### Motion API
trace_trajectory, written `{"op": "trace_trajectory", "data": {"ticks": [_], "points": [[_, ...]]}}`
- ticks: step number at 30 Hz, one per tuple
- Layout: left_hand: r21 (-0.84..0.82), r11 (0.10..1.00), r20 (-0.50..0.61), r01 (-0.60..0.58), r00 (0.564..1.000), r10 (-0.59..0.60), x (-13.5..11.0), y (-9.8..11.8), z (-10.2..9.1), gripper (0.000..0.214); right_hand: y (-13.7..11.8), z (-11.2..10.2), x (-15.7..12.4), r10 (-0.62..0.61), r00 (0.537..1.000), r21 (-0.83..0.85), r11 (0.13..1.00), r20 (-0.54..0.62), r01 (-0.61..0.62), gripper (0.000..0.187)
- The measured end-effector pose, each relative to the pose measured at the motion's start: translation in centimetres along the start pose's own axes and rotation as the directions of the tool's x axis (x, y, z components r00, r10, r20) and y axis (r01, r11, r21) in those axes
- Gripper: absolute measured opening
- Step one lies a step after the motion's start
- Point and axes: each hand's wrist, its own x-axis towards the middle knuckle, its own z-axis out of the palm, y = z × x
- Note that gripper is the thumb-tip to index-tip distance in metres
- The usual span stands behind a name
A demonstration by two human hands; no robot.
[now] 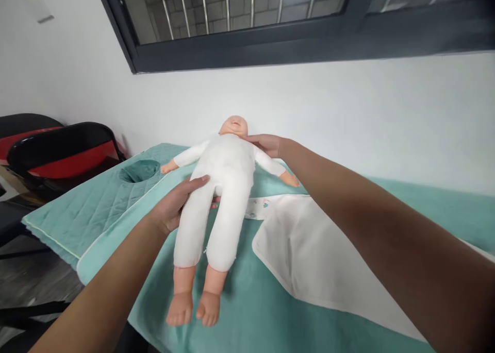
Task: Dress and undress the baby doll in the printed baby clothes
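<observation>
A baby doll [228,162] with a white cloth body and bare plastic head, hands and feet lies face up, its feet toward me. My left hand [181,201] is wrapped round the doll's upper leg, thumb on top, with fingertips showing between the legs. At the doll's neck and shoulder is my right hand [266,144], its fingers partly hidden behind the body. Beneath the doll lies a green cloth [270,312]. A white wrap [320,245] spreads out to the right, and a printed band [257,208] shows beside the doll's leg.
At the left, a quilted green pad [93,208] with a round hollow [139,171] reaches the table edge. Black and red chairs [65,157] stand beyond it. A white wall [367,116] with a dark-framed window [247,46] bounds the far side.
</observation>
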Motion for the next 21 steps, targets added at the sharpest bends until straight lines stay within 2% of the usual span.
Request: {"op": "trace_trajectory", "data": {"ticks": [3, 6, 8, 11, 14, 18, 21], "points": [[-0.036, 0.994, 0.013, -0.1, 0.995, 0.1, -1.5, 0.5, 4.5, 0.047, -3.8, -2.4, -4.4, 0.021, 0.998, 0.079, 0.996, 0.064, -0.026, 0.045], [-0.088, 0.988, 0.067, -0.123, 0.989, 0.129, -2.9, -0.8, 10.2, 0.05, -5.7, -5.3, -10.2, 0.105, 0.991, -0.095, 0.989, -0.084, -0.113, 0.056], [-0.125, 0.987, 0.096, -0.101, 0.989, 0.114, -3.5, -2.9, 14.1, 0.051, -5.1, -6.8, -14.3, 0.138, 0.967, -0.225, 0.956, -0.217, -0.187, 0.064], [-0.177, 0.984, 0.143, -0.035, 0.988, 0.06, -4.1, -7.5, 18.9, 0.053, -1.7, -8.1, -19.9, 0.171, 0.929, -0.318, 0.906, -0.327, -0.279, 0.068], [-0.191, 0.98, 0.217, 0.053, 0.976, -0.01, -4.1, -12.2, 22.0, 0.056, 3.0, -8.5, -24.3, 0.232, 0.9, -0.328, 0.874, -0.369, -0.359, 0.069], [-0.157, 0.979, 0.258, 0.128, 0.963, -0.085, -4.2, -16.5, 24.2, 0.056, 8.1, -8.4, -28.2, 0.289, 0.896, -0.288, 0.874, -0.338, -0.39, 0.067], [-0.069, 0.985, 0.275, 0.158, 0.952, -0.134, -4.3, -17.7, 24.5, 0.055, 10.0, -7.9, -29.4, 0.253, 0.901, -0.361, 0.851, -0.353, -0.38, 0.063]]}}
